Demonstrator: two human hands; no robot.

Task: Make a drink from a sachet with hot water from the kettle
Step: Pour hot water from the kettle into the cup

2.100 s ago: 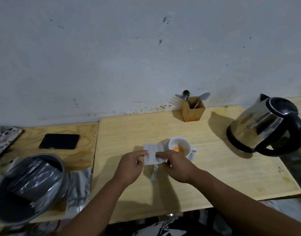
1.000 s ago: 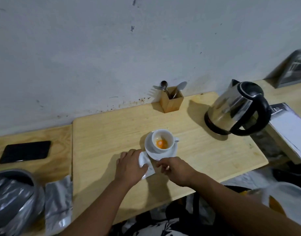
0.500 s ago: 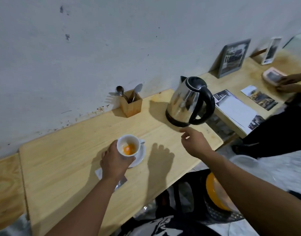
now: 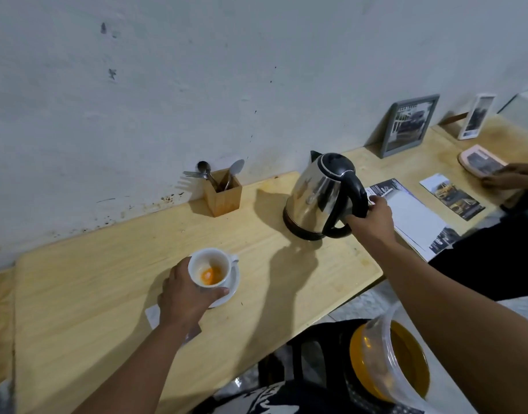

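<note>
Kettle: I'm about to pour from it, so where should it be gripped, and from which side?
Grip the kettle by its black loop handle, coming from the right, opposite the spout; the right hand already wraps it.

Dim, even indoor light with a cool cast. Soft shadows fall to the left of the kettle [image 4: 322, 198] and the wooden holder [image 4: 223, 196]; the right hand [image 4: 373, 222] shades the bench [image 4: 86, 282] at centre. Wide-angle distortion bows the bench edge. Lower right corner is blurred; steel shows faint reflections.
</note>
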